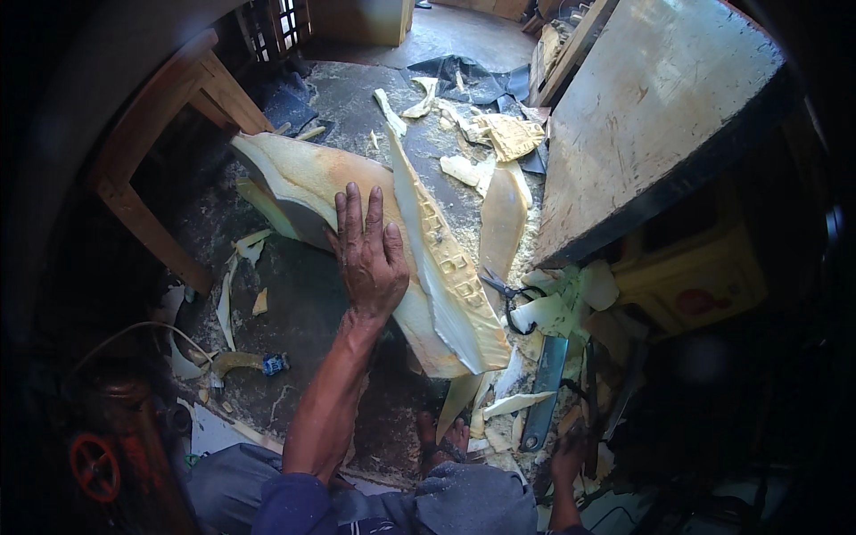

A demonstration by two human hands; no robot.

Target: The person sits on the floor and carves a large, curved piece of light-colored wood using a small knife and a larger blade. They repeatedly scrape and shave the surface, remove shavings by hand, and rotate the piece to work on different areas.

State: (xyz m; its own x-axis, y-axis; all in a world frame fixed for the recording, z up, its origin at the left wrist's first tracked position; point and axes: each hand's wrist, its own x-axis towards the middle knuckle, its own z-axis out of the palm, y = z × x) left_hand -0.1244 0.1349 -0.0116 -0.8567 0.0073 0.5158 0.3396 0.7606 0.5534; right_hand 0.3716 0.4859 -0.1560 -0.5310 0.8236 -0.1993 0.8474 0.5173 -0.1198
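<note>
My left hand lies flat, fingers stretched out, on a long shaped piece of yellowish seat foam. The foam stands tilted across the middle; its right side has a row of square recesses and a thin raised flap. My right hand is low at the right, in shadow among scraps and dark tools; its fingers and anything in them are hard to make out. Scissors with black handles lie right of the foam. Below them is a flat blue-grey metal bar.
Foam offcuts and crumbs litter the dark floor mat. A wooden stool frame stands at the left, a large worn board at the right above a yellow crate. A red handwheel is lower left. My bare foot is below the foam.
</note>
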